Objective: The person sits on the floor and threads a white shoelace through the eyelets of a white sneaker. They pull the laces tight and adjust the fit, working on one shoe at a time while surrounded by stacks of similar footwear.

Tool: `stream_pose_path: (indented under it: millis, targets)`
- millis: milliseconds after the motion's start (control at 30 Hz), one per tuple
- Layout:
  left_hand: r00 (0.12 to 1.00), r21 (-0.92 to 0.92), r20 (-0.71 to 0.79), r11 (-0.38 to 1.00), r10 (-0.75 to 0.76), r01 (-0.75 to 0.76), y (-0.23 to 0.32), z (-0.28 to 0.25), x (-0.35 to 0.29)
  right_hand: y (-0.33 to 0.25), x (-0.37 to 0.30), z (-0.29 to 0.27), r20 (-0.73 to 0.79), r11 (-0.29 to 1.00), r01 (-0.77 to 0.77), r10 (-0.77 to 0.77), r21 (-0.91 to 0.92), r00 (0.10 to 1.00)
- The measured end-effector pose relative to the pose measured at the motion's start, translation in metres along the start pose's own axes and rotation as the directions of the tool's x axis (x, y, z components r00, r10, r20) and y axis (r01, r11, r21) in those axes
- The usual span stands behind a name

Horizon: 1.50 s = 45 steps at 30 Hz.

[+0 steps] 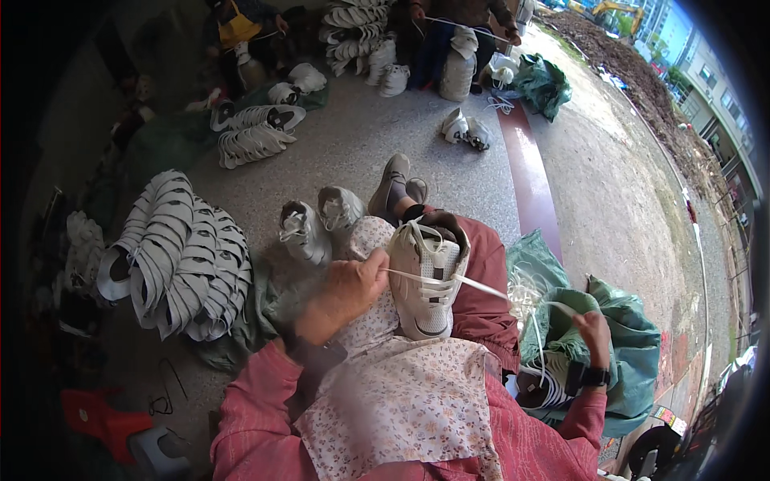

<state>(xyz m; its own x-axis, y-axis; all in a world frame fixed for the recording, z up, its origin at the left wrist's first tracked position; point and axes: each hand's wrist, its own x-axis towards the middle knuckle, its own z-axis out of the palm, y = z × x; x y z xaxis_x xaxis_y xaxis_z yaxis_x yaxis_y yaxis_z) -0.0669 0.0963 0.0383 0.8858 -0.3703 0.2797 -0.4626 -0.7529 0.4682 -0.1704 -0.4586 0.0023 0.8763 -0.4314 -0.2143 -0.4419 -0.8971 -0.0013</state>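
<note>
A white sneaker upper [421,309] rests on my lap, its toe pointing toward me and its lower eyelets laced. Just left of the shoe, my left hand [353,284] is closed in a pinch on a thin white shoelace. Out to the right, my right hand [592,330] grips the other stretch of the shoelace [485,289], which runs taut from the shoe's eyelets. Its fingers are partly blurred. Under that hand lies a green sack [634,357] with a bundle of white laces [525,297] on it.
Stacked white shoe uppers [172,248] stand at the left. Two laced shoes [305,232] sit beyond my left hand. A red stool [104,425] is at lower left. Two people work at the far side near more stacks [257,132]. Another pair of shoes [465,128] lies on the floor.
</note>
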Motion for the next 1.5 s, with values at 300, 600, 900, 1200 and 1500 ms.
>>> stream_pose_path:
  millis: [300,600,900,1200,1500]
  targets:
    - [0.953,0.155,-0.183,0.951,-0.240,0.269,-0.073,-0.058,-0.036,-0.176,-0.005,-0.015,-0.529,0.593,0.693,-0.464,0.410,0.711]
    - [0.568,-0.862,-0.245,0.444,-0.786,0.244,-0.093,-0.101,-0.068,-0.295,-0.036,-0.054,-0.392,0.230,0.918,-0.850,0.324,0.352]
    - [0.718,-0.974,-0.227,0.136,-0.658,-0.184,-0.132,-0.127,-0.092,-0.308,-0.032,-0.066,-0.279,0.126,0.960,-0.940,0.250,0.196]
    - [0.773,-0.941,-0.313,0.069,-0.552,-0.331,-0.194,-0.168,-0.135,-0.321,-0.034,-0.057,-0.214,0.258,0.937,-0.927,0.235,0.309]
    - [0.784,-0.918,-0.393,0.259,-0.480,-0.302,-0.218,-0.183,-0.146,-0.315,-0.029,-0.047,-0.319,0.145,0.941,-0.915,0.307,0.245]
